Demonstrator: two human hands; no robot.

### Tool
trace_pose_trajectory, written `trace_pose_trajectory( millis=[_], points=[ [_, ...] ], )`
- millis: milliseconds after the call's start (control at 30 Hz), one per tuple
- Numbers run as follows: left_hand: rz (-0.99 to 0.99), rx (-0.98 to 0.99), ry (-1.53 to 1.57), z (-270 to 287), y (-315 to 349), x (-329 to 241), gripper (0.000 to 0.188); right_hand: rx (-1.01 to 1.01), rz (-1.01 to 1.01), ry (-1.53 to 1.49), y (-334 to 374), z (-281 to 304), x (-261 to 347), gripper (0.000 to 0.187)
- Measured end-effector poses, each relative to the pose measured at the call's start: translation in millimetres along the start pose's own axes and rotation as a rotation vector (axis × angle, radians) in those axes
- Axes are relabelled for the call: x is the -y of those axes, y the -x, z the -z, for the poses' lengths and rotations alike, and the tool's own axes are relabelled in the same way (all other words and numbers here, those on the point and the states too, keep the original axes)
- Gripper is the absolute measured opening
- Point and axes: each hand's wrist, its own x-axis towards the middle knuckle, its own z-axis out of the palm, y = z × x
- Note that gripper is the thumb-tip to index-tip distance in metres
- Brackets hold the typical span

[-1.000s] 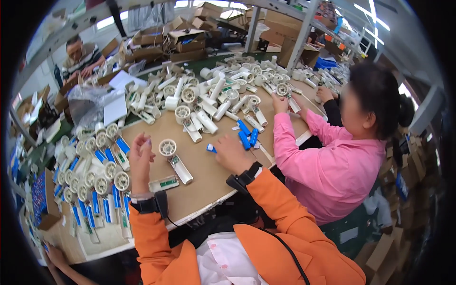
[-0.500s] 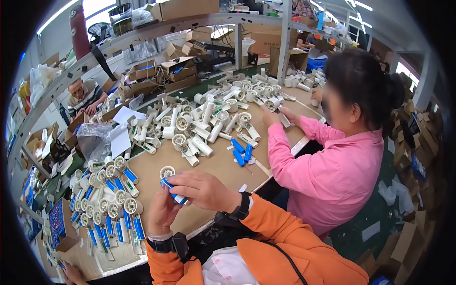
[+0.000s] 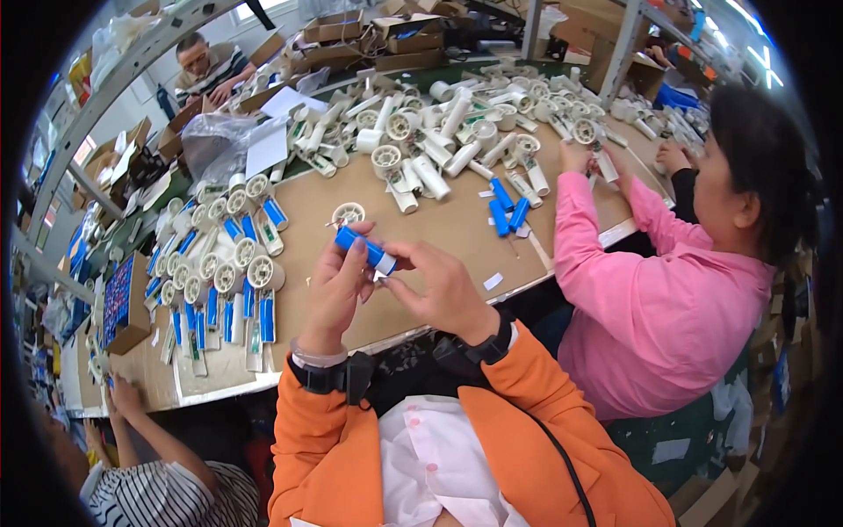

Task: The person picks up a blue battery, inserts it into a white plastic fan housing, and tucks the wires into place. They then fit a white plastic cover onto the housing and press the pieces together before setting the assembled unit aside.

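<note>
In front of my chest, both hands are on a blue cylindrical battery (image 3: 367, 250). My left hand (image 3: 334, 290) is closed around it, thumb along its side. My right hand (image 3: 443, 294) pinches its right end, where a small white piece (image 3: 381, 274) shows. Just beyond my left fingers is a round cream fan housing (image 3: 349, 213) with thin wires by it; whether my left hand also holds it cannot be told. To the left lie several rows of cream fan housings (image 3: 211, 268) with blue batteries in their handles.
A heap of cream fan housings (image 3: 430, 145) covers the far bench (image 3: 307, 211). Loose blue batteries (image 3: 502, 206) lie right of centre. A co-worker in pink (image 3: 650, 290) handles a housing at right. Another in stripes (image 3: 176, 492) sits lower left, near a cardboard box (image 3: 132, 307).
The view has shifted, showing more of the lower-left co-worker. My right hand has moved from over the battery to its right end, leaving more of the blue wrap visible.
</note>
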Motion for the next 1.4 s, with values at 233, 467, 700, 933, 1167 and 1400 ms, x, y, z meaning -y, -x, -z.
trace_pose_trajectory(
  millis=[233, 467, 700, 933, 1167, 1400],
  points=[
    [-0.036, -0.080, -0.199, 1, 8, 6, 0.026, 0.048, 0.015, 0.130, 7, 0, 0, 0.030],
    [-0.069, -0.057, -0.243, 4, 8, 8, 0.019, 0.073, -0.168, -0.056, 7, -7, -2, 0.024],
    [-0.030, -0.036, -0.100, 11, 9, 9, 0.020, 0.102, -0.444, -0.518, 14, -14, -21, 0.019],
    [-0.011, -0.084, -0.123, 11, 10, 13, 0.021, 0.127, -0.473, -0.542, 14, -16, -12, 0.020],
    [-0.002, -0.045, -0.076, 14, 11, 11, 0.021, 0.163, -0.573, -0.738, 14, -16, -26, 0.018],
    [-0.002, -0.106, -0.070, 15, 9, 16, 0.023, 0.106, -0.484, -0.601, 18, -22, -27, 0.013]
  ],
)
